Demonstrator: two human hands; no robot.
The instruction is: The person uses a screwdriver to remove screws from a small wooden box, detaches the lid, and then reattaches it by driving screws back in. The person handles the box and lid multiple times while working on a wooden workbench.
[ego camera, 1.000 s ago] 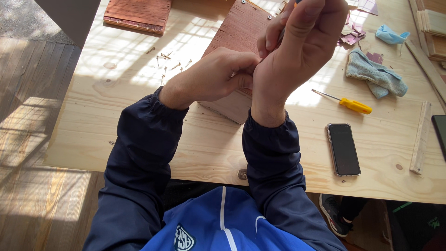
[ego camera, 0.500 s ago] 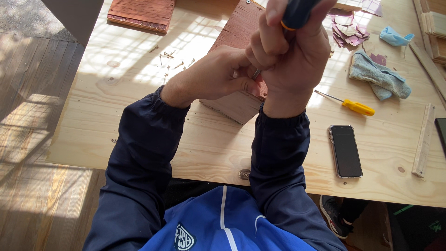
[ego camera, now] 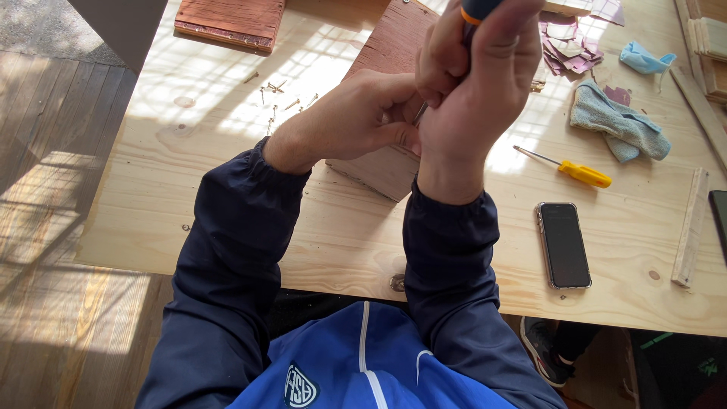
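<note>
Sunlight is falling in a grid of bright patches across the pale wooden desk (ego camera: 227, 220), which is standing on a plank floor. You are sitting at its near edge in a dark jacket.

Item under work: a reddish wooden block (ego camera: 394, 53) is lying toward the far edge of the desk, near the middle, running back from your hands. It is looking stiff and fairly solid, unlikely to flex; its sawn edges are looking rough. Judged from its shape, the long sides are offering the firmest hold.

Tool: a screwdriver (ego camera: 473, 9) with a dark handle and an orange band is standing nearly upright over the block's near end. Its metal shaft is showing only a sliver between your fingers, and its tip is hidden.

Hands: your right hand (ego camera: 473, 98) is wrapping closed around the screwdriver handle. Your left hand (ego camera: 356, 121) is curling shut, its fingertips pinching in against the shaft beside the right hand. Both hands are touching each other; whether the left is also holding a screw cannot be told.

Surroundings: loose screws (ego camera: 276, 102) are lying scattered left of the block. A yellow screwdriver (ego camera: 579, 173), a phone (ego camera: 564, 244) and a grey cloth (ego camera: 617, 125) are lying toward the right edge. A second reddish board (ego camera: 231, 21) is sitting at the far left corner.
</note>
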